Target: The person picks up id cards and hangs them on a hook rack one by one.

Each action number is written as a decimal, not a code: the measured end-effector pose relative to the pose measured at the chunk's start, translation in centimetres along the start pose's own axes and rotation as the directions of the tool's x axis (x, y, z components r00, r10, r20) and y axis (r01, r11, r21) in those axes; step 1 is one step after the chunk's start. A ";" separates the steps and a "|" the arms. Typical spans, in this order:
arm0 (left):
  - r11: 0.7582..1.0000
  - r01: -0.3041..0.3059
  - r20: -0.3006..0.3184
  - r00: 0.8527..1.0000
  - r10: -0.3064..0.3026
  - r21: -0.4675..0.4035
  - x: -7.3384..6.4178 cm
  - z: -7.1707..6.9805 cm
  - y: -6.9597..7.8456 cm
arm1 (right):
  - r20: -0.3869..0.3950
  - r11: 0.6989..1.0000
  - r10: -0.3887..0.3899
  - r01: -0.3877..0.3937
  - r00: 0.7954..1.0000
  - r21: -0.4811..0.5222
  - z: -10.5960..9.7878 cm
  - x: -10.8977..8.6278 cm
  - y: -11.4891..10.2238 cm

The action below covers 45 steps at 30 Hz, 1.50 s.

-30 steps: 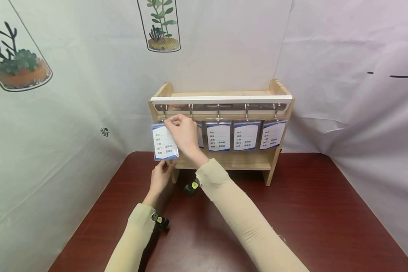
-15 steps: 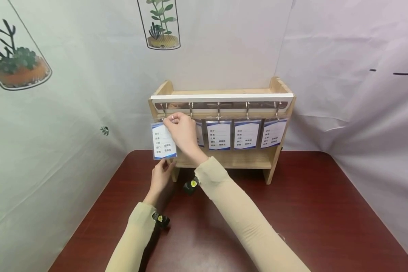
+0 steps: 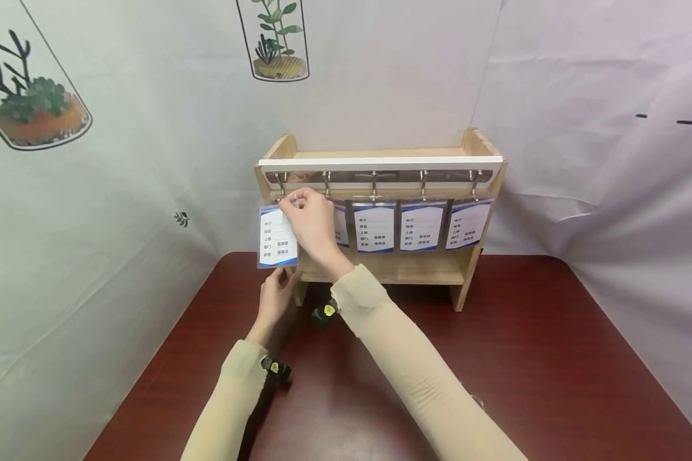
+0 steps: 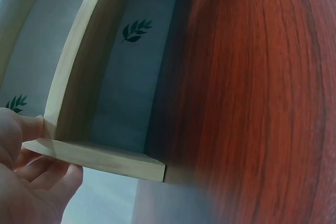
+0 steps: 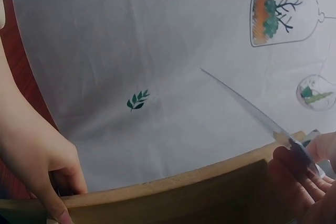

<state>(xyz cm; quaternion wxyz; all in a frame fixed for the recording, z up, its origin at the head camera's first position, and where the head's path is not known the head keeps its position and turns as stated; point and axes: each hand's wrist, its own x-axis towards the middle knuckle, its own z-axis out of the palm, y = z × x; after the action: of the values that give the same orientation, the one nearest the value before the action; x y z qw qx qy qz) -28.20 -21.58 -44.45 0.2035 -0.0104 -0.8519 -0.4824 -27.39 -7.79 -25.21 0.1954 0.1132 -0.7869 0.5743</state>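
My right hand [image 3: 314,221] pinches the top edge of a clear-sleeved badge card [image 3: 278,238], white with blue trim and printed lines. The card hangs at the leftmost metal hook [image 3: 280,184]; the fingers hide whether it is on the hook. Seen edge-on in the right wrist view, the card [image 5: 239,99] stands out from the shelf. My left hand [image 3: 273,299] grips the left side of the small wooden shelf [image 3: 380,274] low down. In the left wrist view, that hand's thumb lies on the front edge, with its fingers [image 4: 60,182] on the outer side.
Several similar cards hang in a row to the right, among them a middle card [image 3: 373,228] and the rightmost card [image 3: 468,224]. A white hook rail [image 3: 380,162] runs along the shelf's upper front. The dark red table [image 3: 542,358] meets fabric walls behind.
The card's lower right corner has swung slightly left, so it hangs straighter. Both hands keep nearly the same places and grips. The head view has shifted a little.
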 end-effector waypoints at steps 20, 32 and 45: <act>0.999 0.017 0.007 1.000 -0.016 -0.037 -1.5 -0.2 -1.1 | 0.056 0.992 -0.125 0.126 0.991 -0.023 0.3 -1.3 1.2; 0.998 0.011 0.006 1.000 -0.010 -0.061 -0.3 0.1 -0.6 | 0.009 0.985 -0.171 0.171 0.985 0.015 0.0 -0.8 1.9; 0.999 0.025 0.019 1.000 -0.025 -0.037 -0.2 0.0 -0.4 | 0.066 0.994 -0.109 0.108 0.992 0.014 -0.1 -1.8 3.6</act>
<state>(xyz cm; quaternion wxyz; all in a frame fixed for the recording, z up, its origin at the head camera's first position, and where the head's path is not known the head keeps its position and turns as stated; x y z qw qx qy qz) -28.10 -21.72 -44.83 0.1892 -0.0080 -0.8448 -0.5004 -27.23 -6.61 -29.04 0.1994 0.1759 -0.7825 0.5630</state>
